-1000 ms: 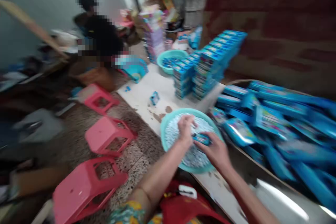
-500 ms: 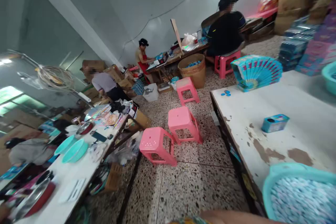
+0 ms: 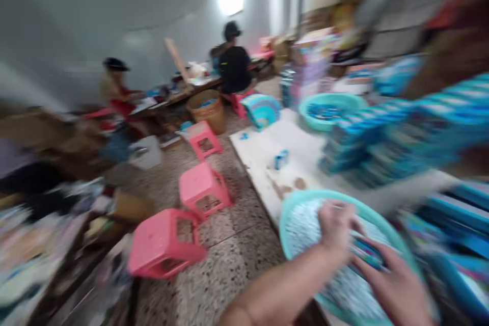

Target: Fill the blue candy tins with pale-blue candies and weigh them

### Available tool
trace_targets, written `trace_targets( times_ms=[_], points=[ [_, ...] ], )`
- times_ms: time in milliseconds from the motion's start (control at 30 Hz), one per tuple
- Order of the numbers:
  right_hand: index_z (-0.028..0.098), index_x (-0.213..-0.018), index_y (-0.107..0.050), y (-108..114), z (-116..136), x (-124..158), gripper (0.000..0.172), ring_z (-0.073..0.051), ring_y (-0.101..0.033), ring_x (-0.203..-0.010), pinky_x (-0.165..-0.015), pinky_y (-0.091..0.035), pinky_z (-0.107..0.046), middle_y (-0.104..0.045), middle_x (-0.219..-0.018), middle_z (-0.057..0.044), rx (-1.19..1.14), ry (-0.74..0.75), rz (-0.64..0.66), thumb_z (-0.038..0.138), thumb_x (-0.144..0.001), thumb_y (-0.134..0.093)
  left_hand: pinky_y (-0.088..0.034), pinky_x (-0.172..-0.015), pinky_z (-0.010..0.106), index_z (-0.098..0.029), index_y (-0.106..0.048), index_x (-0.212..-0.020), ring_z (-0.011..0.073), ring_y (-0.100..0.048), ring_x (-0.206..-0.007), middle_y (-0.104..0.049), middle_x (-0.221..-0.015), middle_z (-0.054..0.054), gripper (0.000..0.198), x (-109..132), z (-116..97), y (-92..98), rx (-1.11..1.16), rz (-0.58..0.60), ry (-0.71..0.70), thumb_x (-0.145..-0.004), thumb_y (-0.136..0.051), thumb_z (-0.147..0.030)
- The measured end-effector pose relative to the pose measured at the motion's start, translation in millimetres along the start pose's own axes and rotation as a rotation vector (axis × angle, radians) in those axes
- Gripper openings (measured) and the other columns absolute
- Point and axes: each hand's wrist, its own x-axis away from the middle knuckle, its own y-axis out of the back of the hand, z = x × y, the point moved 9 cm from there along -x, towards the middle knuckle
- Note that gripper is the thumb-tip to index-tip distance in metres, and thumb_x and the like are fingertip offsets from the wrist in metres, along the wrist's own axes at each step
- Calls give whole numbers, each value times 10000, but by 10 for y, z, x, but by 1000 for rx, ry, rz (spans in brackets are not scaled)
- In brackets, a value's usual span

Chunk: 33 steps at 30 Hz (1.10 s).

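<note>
A turquoise basin [image 3: 284, 224] holds a heap of small white and pale blue pieces [image 3: 305, 224]. Over the heap, my right hand [image 3: 401, 277] grips a small blue box [image 3: 369, 252] between thumb and fingers. Beside the box's near end is my left hand [image 3: 338, 221], its fingers curled together; motion blur hides what, if anything, is in them. On the white table [image 3: 263, 158] beyond the basin stands another small blue box [image 3: 281, 159], with a fanned row of blue boxes [image 3: 262, 111] at the far end.
Tall stacks of blue boxes [image 3: 397, 137] stand right of the basin, and more blue packs [image 3: 458, 234] lie at lower right. A second turquoise basin [image 3: 332, 107] sits farther back. Pink stools [image 3: 164, 244] occupy the aisle. A person in black [image 3: 234, 69] sits at the far bench.
My view has swung right, bringing the box stacks and the whole near basin in. Both my hands now show over the basin, with a small blue box in the right one.
</note>
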Motion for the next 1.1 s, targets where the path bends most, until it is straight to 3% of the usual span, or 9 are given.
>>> trace_targets(
  times_ms=[200,400,533,633,700,800,900,1000,1100],
  points=[
    [201,-959,-647,174,102,-102,291,-250,-625,-882,-786,-493,-379,-671,-914,-68,-37,-81,-59,379,-735,-700,-451,-577,244,-163,-530,-808,119,-554,-549,-552,-599,-16,284,-187,-99,-188,-21,198,12,-778,-572,-442],
    [206,-951,-651,183,-12,-62,287,-235,-610,-878,-791,-478,-373,-653,-906,-55,-141,-189,-108,305,-700,-748,-473,-612,267,-160,-531,-899,146,-597,-578,-591,-613,5,305,-43,-43,-365,-66,369,48,-811,-553,-451],
    [208,-927,-659,349,-82,18,313,-225,-615,-872,-794,-488,-364,-652,-900,-42,-228,-245,-153,354,-672,-767,-492,-773,368,-177,-518,-946,194,-644,-699,-632,-678,30,326,-310,-35,-259,-140,399,-50,-863,-450,-485],
    [221,-958,-654,562,-88,117,343,-228,-609,-943,-852,-478,-366,-646,-982,-51,-258,-264,-185,368,-673,-777,-456,-874,414,-186,-560,-925,235,-624,-877,-654,-834,77,351,-695,133,-33,-618,351,-231,-869,-409,-498],
    [226,-958,-653,688,-128,191,344,-231,-610,-946,-856,-477,-368,-642,-990,-53,-247,-291,-213,369,-672,-783,-397,-956,435,-188,-607,-912,269,-567,-1019,-647,-984,111,315,-859,379,35,-1005,385,-343,-842,-471,-463],
    [226,-957,-654,783,-213,267,337,-227,-610,-931,-847,-479,-367,-636,-975,-50,-217,-312,-233,358,-675,-784,-317,-1010,486,-186,-630,-1037,323,-446,-1178,-568,-1195,151,347,-911,740,55,-1352,386,-465,-837,-504,-440],
    [223,-965,-652,816,-303,306,336,-215,-610,-899,-820,-485,-350,-630,-964,-45,-187,-329,-267,352,-681,-779,-364,-937,486,-185,-607,-1133,341,-458,-1134,-558,-1156,169,441,-813,996,-29,-1604,369,-511,-858,-463,-498],
    [219,-960,-649,822,-389,337,332,-210,-613,-864,-794,-488,-340,-633,-940,-41,-155,-375,-306,359,-685,-771,-398,-874,435,-198,-632,-1067,316,-522,-1014,-587,-1044,146,401,-705,1154,-134,-1622,452,-463,-838,-497,-498],
    [214,-955,-649,793,-426,349,326,-209,-611,-847,-784,-487,-338,-636,-920,-40,-131,-393,-290,372,-692,-760,-397,-851,383,-211,-654,-910,278,-551,-923,-609,-946,99,255,-713,1157,-85,-1352,425,-315,-767,-601,-415]
  ],
)
